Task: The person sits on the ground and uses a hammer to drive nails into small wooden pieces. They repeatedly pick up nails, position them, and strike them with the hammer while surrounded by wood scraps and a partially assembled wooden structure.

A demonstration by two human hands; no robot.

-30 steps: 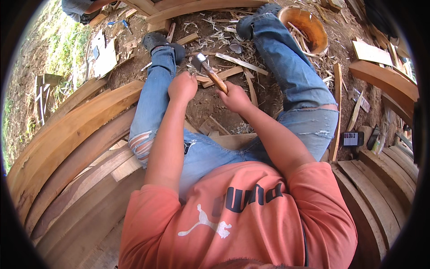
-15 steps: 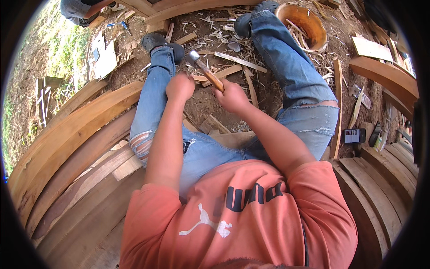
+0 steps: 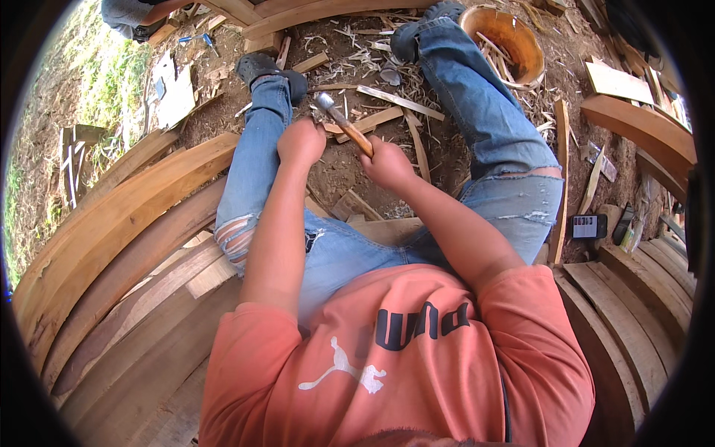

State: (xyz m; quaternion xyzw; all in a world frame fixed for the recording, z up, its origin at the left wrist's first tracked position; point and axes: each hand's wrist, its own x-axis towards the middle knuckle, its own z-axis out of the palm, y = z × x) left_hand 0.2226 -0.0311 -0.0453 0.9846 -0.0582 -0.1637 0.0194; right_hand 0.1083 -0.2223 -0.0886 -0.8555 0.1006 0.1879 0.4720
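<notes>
My right hand [image 3: 389, 165] is wrapped round the wooden handle of a hammer [image 3: 351, 132]. The hammer slants up and to the left, and its metal head is close to my left hand [image 3: 302, 141]. That left hand is closed in front of my left shin, its fingers turned away; whatever they grip is hidden. Beyond both hands, pale wood offcuts [image 3: 376, 123] lie on the dirt among shavings, between my legs in torn jeans [image 3: 477, 127].
Long curved wooden beams [image 3: 126, 208] lie at the left, and more boards [image 3: 625, 298] at the right. An orange bucket [image 3: 532, 52] holding wood strips stands beyond my right leg. A phone [image 3: 588, 226] lies at the right. Part of another person [image 3: 130, 13] shows at the far left.
The hammer's head has dropped slightly, with a small shift of my right hand. My left hand stays closed in nearly the same place.
</notes>
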